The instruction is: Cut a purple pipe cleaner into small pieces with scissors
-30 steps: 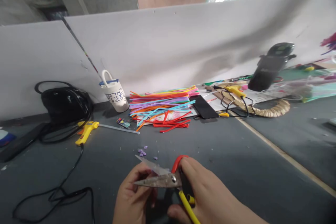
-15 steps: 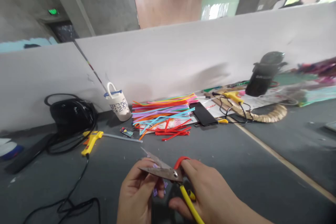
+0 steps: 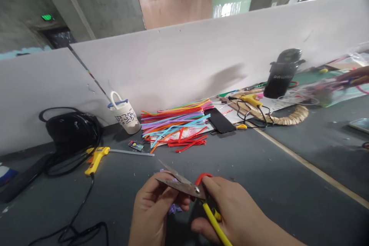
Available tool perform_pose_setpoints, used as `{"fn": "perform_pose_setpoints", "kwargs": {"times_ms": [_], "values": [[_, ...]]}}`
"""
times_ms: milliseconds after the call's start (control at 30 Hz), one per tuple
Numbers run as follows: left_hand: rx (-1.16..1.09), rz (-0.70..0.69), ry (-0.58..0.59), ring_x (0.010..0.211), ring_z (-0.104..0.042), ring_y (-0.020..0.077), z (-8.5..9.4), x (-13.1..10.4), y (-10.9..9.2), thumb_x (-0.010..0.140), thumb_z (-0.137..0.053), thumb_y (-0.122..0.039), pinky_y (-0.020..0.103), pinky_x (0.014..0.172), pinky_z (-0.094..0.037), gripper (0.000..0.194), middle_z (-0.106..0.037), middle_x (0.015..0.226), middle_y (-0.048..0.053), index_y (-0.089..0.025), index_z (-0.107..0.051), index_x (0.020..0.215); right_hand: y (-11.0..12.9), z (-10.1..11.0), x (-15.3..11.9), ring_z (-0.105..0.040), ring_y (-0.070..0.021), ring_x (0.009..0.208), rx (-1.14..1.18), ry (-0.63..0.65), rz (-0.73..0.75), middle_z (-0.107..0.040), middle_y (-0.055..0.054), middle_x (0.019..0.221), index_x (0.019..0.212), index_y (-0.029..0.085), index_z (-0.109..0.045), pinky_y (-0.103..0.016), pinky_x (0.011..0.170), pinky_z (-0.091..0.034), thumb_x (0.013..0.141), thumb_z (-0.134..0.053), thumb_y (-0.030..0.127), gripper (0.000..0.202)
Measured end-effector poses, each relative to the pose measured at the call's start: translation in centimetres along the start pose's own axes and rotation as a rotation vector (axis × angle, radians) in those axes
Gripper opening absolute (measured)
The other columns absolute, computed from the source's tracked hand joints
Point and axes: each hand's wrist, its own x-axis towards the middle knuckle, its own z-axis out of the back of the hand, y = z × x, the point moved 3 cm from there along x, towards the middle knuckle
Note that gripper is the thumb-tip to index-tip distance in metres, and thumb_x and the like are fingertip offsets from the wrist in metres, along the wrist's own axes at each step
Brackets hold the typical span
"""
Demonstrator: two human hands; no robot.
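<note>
My right hand (image 3: 230, 203) grips a pair of scissors (image 3: 184, 186) with red and yellow handles. Their blades stand apart, pointing left across the fingers of my left hand (image 3: 154, 203). That hand is closed in a pinch on a purple pipe cleaner, of which only a bit (image 3: 174, 180) shows between the blades; the rest is hidden by fingers. Small purple cut pieces (image 3: 174, 209) lie just below the left fingertips. Beyond both hands, short red pipe cleaners (image 3: 190, 143) lie in front of a pile of long multicoloured pipe cleaners (image 3: 173, 121).
A yellow glue gun (image 3: 98, 159) with a trailing cord lies left, near a black bag (image 3: 72, 130) and a white cup (image 3: 127, 117). A phone (image 3: 220, 120), a second glue gun (image 3: 251, 100) and a black tumbler (image 3: 281, 75) stand or lie toward the back. Another person's hand (image 3: 360, 73) reaches in at right.
The view has turned slightly right, so the table's things appear farther left. Another person's hand now shows at the right edge. My hands and the spread scissors have hardly changed position.
</note>
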Motion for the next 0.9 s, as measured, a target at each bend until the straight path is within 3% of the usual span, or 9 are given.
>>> {"fn": "perform_pose_setpoints", "kwargs": {"times_ms": [333, 433, 633, 900], "values": [[0.026, 0.053, 0.007, 0.047, -0.059, 0.0114, 0.8, 0.3, 0.8, 0.061, -0.077, -0.024, 0.019, 0.046, -0.049, 0.013, -0.067, 0.056, 0.000, -0.016, -0.067, 0.062, -0.4, -0.2, -0.1, -0.058, -0.0203, 0.062, -0.009, 0.002, -0.055, -0.064, -0.003, 0.072, 0.076, 0.020, -0.054, -0.024, 0.052, -0.029, 0.060, -0.064, 0.063, 0.047], [0.014, 0.065, 0.017, 0.046, -0.058, 0.0107, 0.6, 0.3, 0.8, 0.060, -0.078, -0.024, 0.018, 0.045, -0.048, 0.013, -0.066, 0.054, 0.000, -0.016, -0.067, 0.060, -0.3, -0.2, -0.1, -0.058, -0.0206, 0.061, 0.009, 0.005, -0.059, -0.064, -0.003, 0.071, 0.076, 0.020, -0.055, -0.024, 0.052, -0.029, 0.060, -0.065, 0.063, 0.047], [-0.002, 0.048, -0.069, 0.044, -0.055, 0.0094, -0.3, 0.0, 0.5, 0.056, -0.080, -0.027, 0.016, 0.044, -0.046, 0.017, -0.065, 0.051, 0.000, -0.016, -0.067, 0.058, -0.2, -0.1, -0.1, -0.057, -0.0189, 0.059, 0.015, -0.011, -0.051, -0.064, -0.002, 0.070, 0.075, 0.021, -0.055, -0.023, 0.051, -0.028, 0.060, -0.066, 0.061, 0.045], [-0.010, 0.080, -0.033, 0.043, -0.058, 0.0104, 0.1, 0.2, 0.5, 0.054, -0.081, -0.024, 0.018, 0.042, -0.047, 0.017, -0.065, 0.054, -0.001, -0.016, -0.067, 0.059, -0.2, -0.3, -0.2, -0.057, -0.0183, 0.059, 0.027, -0.006, -0.054, -0.064, -0.002, 0.071, 0.077, 0.020, -0.056, -0.024, 0.052, -0.029, 0.061, -0.064, 0.063, 0.046]]}}
